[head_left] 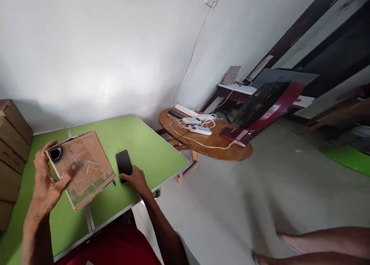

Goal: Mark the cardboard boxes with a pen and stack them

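My left hand [53, 178] grips a cardboard box [89, 161] by its left side, thumb across the printed face. That face has a round hole near one corner and a green camouflage band along its lower edge. The box is tilted above the green folding table [153, 153]. Just right of it, my right hand [137, 178] holds the lower end of a black smartphone [124, 163], whose screen is dark. Whether the phone rests on the tabletop or is slightly raised, I cannot tell. A small dark object [114, 183] shows by the box's lower right corner.
Stacked cardboard boxes [13, 153] stand at the table's left end. On the right, a wooden stool-like table [208, 147] carries white power strips [199, 129], tangled cables and a dark red monitor-like device [268, 107]. Another person's legs [326, 240] appear at lower right.
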A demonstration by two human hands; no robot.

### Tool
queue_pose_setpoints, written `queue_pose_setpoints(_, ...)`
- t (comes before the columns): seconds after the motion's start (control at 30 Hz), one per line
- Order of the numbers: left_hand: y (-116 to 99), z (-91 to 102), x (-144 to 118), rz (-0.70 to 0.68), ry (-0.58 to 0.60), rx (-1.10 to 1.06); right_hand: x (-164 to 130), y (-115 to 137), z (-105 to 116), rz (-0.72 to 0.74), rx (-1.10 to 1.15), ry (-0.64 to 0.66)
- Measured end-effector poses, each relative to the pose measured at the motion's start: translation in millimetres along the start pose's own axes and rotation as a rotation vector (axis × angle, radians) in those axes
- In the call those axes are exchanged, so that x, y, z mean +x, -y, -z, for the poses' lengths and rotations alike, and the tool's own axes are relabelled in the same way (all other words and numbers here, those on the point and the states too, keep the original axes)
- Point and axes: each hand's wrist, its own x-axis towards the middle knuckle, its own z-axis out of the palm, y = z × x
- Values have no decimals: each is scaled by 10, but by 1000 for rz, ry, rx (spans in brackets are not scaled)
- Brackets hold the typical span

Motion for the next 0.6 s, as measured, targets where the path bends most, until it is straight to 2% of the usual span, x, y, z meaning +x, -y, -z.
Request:
queue_pose_setpoints(0.17, 42, -30, -44, -39, -27, -38, -264, -258, 195, 63, 393, 199)
queue_pose_setpoints(0.27, 82, -46, -73, -46, -25, -40, -508, -387, 428, 34, 760, 341)
queue_pose_setpoints(0.33, 79, -47, -89, -38, -18, -44, -666, -385, 584, 4, 995, 422)
queue_pose_setpoints(0.47, 26, -28, -100, -16, -1, -47, -947, -89, 714, 118, 1150, 527)
queue_pose_setpoints(0.6, 28, -19, -88, -20, 9, -32, -1165, 480, 540, 306, 1178, 777)
